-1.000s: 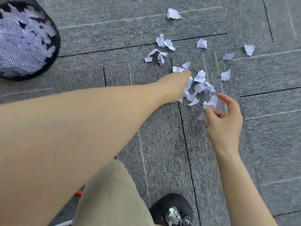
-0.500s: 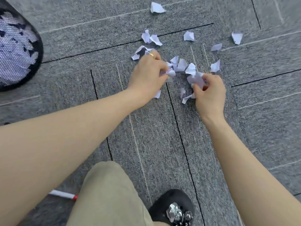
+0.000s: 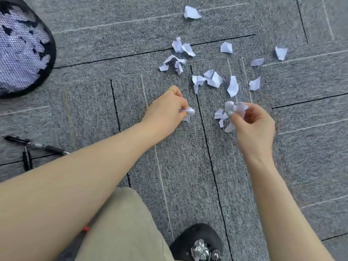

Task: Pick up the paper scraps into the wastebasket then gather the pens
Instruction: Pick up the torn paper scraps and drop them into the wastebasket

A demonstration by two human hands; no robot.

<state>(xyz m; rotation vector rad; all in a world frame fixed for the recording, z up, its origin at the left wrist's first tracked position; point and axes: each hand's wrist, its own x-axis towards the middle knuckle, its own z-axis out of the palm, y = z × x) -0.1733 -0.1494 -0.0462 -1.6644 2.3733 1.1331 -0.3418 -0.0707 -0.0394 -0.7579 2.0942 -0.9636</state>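
Several white paper scraps [image 3: 212,80] lie scattered on the grey carpet ahead of me. My left hand [image 3: 165,110] is closed around a bunch of scraps, with white paper poking out by the fingertips. My right hand [image 3: 254,125] pinches another bunch of scraps just above the floor, and a few loose scraps [image 3: 220,115] lie beside it. The black mesh wastebasket [image 3: 47,59] stands at the far left with white scraps inside. A black pen [image 3: 37,146] lies on the carpet at the left, with a second black pen [image 3: 27,159] just below it.
My bent knee in beige trousers [image 3: 122,227] and a black shoe [image 3: 197,242] with a silver ornament fill the bottom centre. A red pen tip [image 3: 85,228] peeks out under my left forearm. Single scraps lie far out at the top [image 3: 191,13] and right [image 3: 280,52].
Both hands have pulled back toward me from the pile, each gripping scraps. The view shifted, so the black pens at the left have come into sight.
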